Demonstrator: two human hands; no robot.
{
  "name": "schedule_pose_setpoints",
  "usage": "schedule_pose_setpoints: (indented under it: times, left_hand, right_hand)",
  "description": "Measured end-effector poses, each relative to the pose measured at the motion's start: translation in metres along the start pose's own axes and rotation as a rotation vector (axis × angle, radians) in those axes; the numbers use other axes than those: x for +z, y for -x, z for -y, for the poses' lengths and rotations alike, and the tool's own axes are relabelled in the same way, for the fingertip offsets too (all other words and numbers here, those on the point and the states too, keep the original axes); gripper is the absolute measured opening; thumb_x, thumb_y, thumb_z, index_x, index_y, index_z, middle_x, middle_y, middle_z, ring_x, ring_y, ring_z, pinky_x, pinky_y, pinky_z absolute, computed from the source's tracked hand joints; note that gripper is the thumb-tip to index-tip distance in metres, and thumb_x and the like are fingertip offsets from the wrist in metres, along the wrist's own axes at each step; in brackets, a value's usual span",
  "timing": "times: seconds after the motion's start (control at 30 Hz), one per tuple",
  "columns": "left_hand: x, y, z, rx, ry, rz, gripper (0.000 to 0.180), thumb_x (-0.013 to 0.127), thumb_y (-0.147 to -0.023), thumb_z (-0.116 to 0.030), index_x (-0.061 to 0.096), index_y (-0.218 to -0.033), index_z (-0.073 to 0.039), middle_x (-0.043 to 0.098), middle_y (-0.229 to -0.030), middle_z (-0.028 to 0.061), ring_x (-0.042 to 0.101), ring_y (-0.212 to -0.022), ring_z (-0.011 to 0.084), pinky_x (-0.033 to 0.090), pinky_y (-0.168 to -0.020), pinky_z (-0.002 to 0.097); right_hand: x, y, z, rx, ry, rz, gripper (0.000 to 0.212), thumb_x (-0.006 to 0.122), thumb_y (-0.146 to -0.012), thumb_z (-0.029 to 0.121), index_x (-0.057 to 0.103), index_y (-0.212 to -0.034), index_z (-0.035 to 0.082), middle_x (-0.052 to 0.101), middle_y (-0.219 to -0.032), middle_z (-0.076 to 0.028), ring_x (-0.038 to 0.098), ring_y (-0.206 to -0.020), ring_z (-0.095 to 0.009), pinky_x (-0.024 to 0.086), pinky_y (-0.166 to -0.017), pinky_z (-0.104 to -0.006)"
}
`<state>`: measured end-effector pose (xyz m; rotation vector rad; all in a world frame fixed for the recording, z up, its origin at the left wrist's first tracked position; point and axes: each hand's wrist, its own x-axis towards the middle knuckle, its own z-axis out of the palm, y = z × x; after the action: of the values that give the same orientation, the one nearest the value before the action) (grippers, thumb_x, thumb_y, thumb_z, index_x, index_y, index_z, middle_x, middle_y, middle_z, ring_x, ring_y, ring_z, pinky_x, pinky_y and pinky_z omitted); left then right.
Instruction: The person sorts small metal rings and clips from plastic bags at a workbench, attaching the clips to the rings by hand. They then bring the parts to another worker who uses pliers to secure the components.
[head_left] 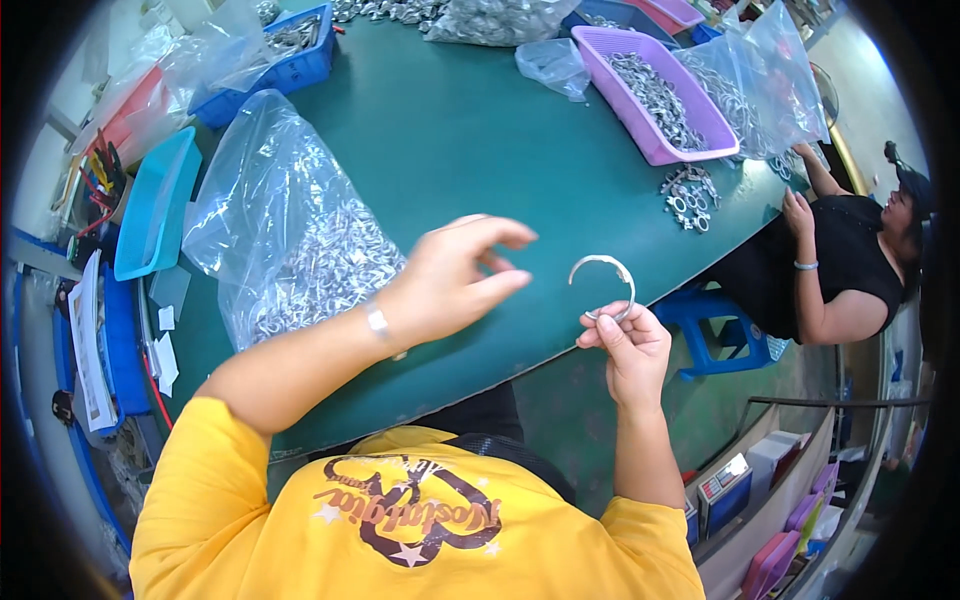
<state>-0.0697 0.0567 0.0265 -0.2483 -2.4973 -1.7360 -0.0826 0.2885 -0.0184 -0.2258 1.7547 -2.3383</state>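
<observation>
A smooth dark-green tabletop [450, 120] carried everything; its near edge slanted up from seven o'clock toward three. At eight lay a large clear plastic bag [325, 260], filled low down with small silver metal pieces. A blue plastic tray [320, 65] sat between ten and eleven. A silver heap [388, 9] spread at twelve, beside a bulging clear sack [500, 22] at one. Toward two lay a small clear pouch [555, 68], then a purple plastic basket [672, 153]; at three, a loose cluster of ring-shaped metal parts [690, 197].
</observation>
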Motion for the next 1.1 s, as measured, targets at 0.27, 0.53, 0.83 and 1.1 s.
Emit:
schedule_pose_setpoints:
  times: [0.27,0.53,0.83,1.1]
  left_hand:
    - [0.017,-0.016,0.026,-0.115,0.275,0.177,0.015,0.063,-0.08,-0.007,0.064,-0.093,-0.001,0.061,-0.079,0.004,0.056,-0.064,0.006,0.046,-0.056,0.0189]
    - [0.017,-0.011,0.024,-0.193,0.377,0.178,0.013,0.061,-0.081,-0.007,0.065,-0.092,-0.001,0.06,-0.075,0.0044,0.055,-0.061,0.007,0.046,-0.053,0.0191]
    - [0.016,-0.01,0.024,-0.174,0.362,0.157,0.012,0.06,-0.081,-0.005,0.065,-0.09,-0.001,0.06,-0.08,0.0056,0.056,-0.062,0.0081,0.046,-0.055,0.0195]
    - [0.014,-0.009,0.026,-0.013,0.322,0.114,0.01,0.061,-0.079,-0.004,0.066,-0.087,0.0,0.06,-0.081,0.0067,0.057,-0.063,0.0096,0.046,-0.057,0.0198]
  right_hand:
    - [0.025,0.017,0.002,0.114,-0.072,0.085,0.011,0.06,-0.081,0.002,0.057,-0.088,-0.004,0.063,-0.081,-0.015,0.062,-0.064,-0.016,0.052,-0.061,-0.0255]
    - [0.037,0.021,0.004,0.105,-0.026,0.156,0.012,0.061,-0.08,0.002,0.057,-0.089,-0.005,0.063,-0.081,-0.014,0.062,-0.068,-0.016,0.052,-0.062,-0.0256]
    - [0.046,0.022,0.006,0.01,0.193,0.199,0.01,0.061,-0.078,-0.004,0.059,-0.088,-0.004,0.063,-0.08,-0.012,0.062,-0.07,-0.013,0.051,-0.064,-0.0232]
    - [0.041,0.021,-0.003,-0.074,0.398,0.194,0.009,0.063,-0.075,-0.005,0.061,-0.084,-0.003,0.064,-0.08,-0.01,0.061,-0.069,-0.012,0.05,-0.064,-0.0223]
